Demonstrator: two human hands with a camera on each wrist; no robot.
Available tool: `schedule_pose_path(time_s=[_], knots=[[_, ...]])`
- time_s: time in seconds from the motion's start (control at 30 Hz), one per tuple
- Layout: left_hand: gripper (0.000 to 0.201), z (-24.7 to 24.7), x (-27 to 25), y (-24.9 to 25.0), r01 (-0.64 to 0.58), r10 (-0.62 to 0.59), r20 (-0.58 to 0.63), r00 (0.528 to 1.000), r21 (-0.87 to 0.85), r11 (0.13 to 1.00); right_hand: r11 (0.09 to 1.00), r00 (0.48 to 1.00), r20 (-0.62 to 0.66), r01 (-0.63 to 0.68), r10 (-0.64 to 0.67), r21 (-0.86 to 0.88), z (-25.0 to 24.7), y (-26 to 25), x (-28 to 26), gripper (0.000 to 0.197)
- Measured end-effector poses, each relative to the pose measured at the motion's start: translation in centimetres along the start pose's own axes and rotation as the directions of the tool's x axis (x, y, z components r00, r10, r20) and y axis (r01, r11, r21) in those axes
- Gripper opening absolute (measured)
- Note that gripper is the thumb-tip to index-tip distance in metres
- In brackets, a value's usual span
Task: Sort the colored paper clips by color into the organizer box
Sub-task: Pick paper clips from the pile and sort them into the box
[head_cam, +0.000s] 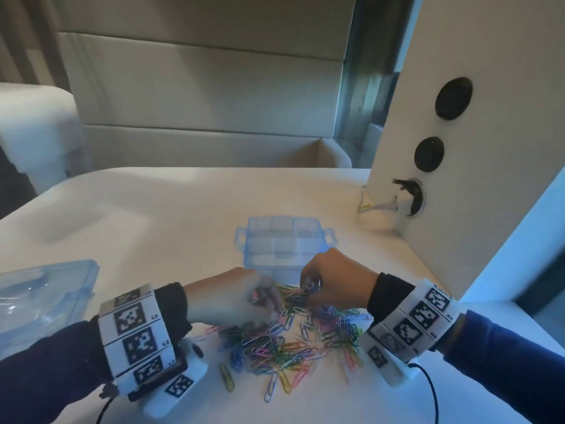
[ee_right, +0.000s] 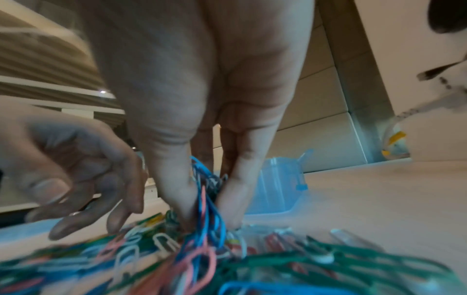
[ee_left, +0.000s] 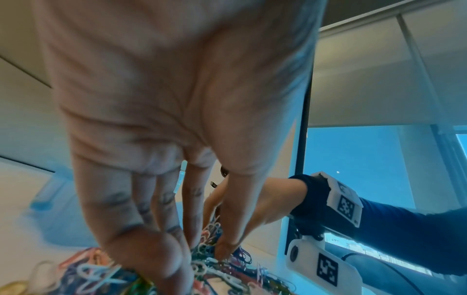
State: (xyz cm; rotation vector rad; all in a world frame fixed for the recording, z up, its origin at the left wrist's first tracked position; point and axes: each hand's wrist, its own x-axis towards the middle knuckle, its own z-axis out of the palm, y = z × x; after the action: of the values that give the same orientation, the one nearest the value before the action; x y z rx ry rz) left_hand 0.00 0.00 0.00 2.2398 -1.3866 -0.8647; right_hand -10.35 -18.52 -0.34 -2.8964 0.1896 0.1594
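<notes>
Paper clips (head_cam: 287, 341): a mixed-colour heap on the white surface (head_cam: 153, 215), near the front edge, between the two wrists.
Blue clips (ee_right: 207, 201): a small bunch pinched upright over the far side of the heap.
Right hand (head_cam: 334, 280): fingers (ee_right: 177, 191) and thumb closed around the blue clips.
Left hand (head_cam: 232, 296): fingers (ee_left: 141, 235) reach down into the heap, tips among the clips; whether they grasp any, I cannot tell.
Organizer box (head_cam: 282, 244): clear blue, just behind the heap and hands.
Lid (head_cam: 46, 296): clear blue, on the left, well apart from the box.
</notes>
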Motion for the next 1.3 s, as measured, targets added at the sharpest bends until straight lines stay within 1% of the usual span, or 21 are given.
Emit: schedule_pose_path(time_s=[0.07,0.13,0.23,0.3,0.37,0.4,0.43,0.47,0.5,0.53,0.6,0.67,0.73,0.8,0.9,0.93,1.0,1.03,1.13,1.2,1.3], knots=[[0.017,-0.2,0.6,-0.4,-0.036,0.037,0.001,0.999,-0.156,0.987,0.999,1.0,-0.026,0.01,-0.009,0.037,-0.3,0.5,0.1,0.022],[0.019,-0.6,1.0,-0.5,0.011,-0.003,0.024,1.0,-0.346,0.938,0.997,0.999,-0.038,0.02,-0.017,0.077,-0.7,0.8,0.2,0.019],[0.024,-0.6,1.6,-0.6,0.12,-0.077,0.1,0.992,-0.561,0.819,0.987,0.997,-0.067,0.039,-0.029,0.154,-1.7,0.8,0.0,0.011],[0.03,-0.6,1.7,-0.5,0.182,-0.1,0.157,0.983,-0.697,0.694,0.977,0.993,-0.114,0.064,-0.041,0.202,-2.5,0.6,-0.1,0.01],[0.047,-0.7,2.0,-0.5,0.23,-0.076,0.227,0.971,-0.8,0.554,0.963,0.987,-0.143,0.103,-0.069,0.247,-3.5,0.2,-0.3,0.009],[0.058,-0.8,2.1,-0.5,0.27,-0.041,0.284,0.958,-0.845,0.462,0.955,0.984,-0.149,0.13,-0.093,0.265,-3.9,-0.1,-0.4,0.009],[0.067,-0.7,2.3,-0.6,0.316,0.013,0.342,0.94,-0.882,0.35,0.947,0.981,-0.154,0.159,-0.12,0.279,-4.3,-0.5,-0.4,0.009],[0.072,-0.6,2.4,-0.5,0.364,0.088,0.389,0.917,-0.907,0.213,0.938,0.977,-0.158,0.187,-0.146,0.29,-4.6,-0.8,-0.4,0.009],[0.069,-0.4,2.4,-0.1,0.396,0.157,0.403,0.902,-0.915,0.077,0.93,0.971,-0.164,0.217,-0.175,0.297,-4.8,-1.3,-0.3,0.009],[0.06,-0.3,2.4,0.5,0.394,0.2,0.38,0.903,-0.918,-0.038,0.925,0.963,-0.172,0.249,-0.207,0.286,-4.8,-1.7,-0.1,0.01],[0.036,0.4,2.7,1.7,0.275,0.185,0.242,0.952,-0.944,-0.18,0.927,0.946,-0.186,0.304,-0.266,0.219,-4.3,-2.3,0.6,0.014],[0.026,1.2,3.3,2.3,0.138,0.113,0.114,0.987,-0.96,-0.242,0.933,0.942,-0.177,0.315,-0.285,0.174,-3.8,-2.4,1.4,0.02],[0.026,1.4,3.4,2.7,0.07,0.036,0.063,0.997,-0.957,-0.28,0.934,0.95,-0.152,0.301,-0.274,0.193,-3.4,-2.1,1.9,0.026],[0.023,1.2,3.5,2.7,0.032,-0.017,0.039,0.999,-0.955,-0.294,0.93,0.954,-0.144,0.289,-0.261,0.226,-3.4,-1.8,2.2,0.033],[0.025,0.7,3.6,2.9,0.018,-0.039,0.033,0.999,-0.947,-0.319,0.912,0.957,-0.149,0.285,-0.25,0.296,-3.7,-1.4,2.2,0.038],[0.033,0.6,3.7,2.8,0.021,-0.032,0.034,0.999,-0.938,-0.347,0.906,0.958,-0.155,0.281,-0.243,0.317,-3.8,-1.2,2.1,0.038],[0.049,0.5,4.0,2.2,0.028,-0.035,0.048,0.998,-0.898,-0.44,0.904,0.96,-0.18,0.264,-0.213,0.335,-3.9,-0.9,2.2,0.034],[0.05,0.5,4.1,2.0,0.03,-0.031,0.051,0.998,-0.882,-0.471,0.905,0.961,-0.194,0.254,-0.196,0.34,-4.0,-0.7,2.3,0.031],[0.035,0.3,4.3,1.7,0.037,-0.026,0.059,0.998,-0.854,-0.519,0.903,0.96,-0.23,0.237,-0.16,0.358,-3.9,-0.5,2.6,0.02],[0.035,0.3,4.5,1.6,0.036,-0.042,0.071,0.997,-0.838,-0.544,0.9,0.956,-0.263,0.226,-0.131,0.373,-3.8,-0.4,2.9,0.015],[0.038,0.1,4.7,1.6,0.028,-0.065,0.075,0.995,-0.836,-0.548,0.906,0.938,-0.335,0.212,-0.085,0.366,-3.4,-0.3,3.4,0.013]])
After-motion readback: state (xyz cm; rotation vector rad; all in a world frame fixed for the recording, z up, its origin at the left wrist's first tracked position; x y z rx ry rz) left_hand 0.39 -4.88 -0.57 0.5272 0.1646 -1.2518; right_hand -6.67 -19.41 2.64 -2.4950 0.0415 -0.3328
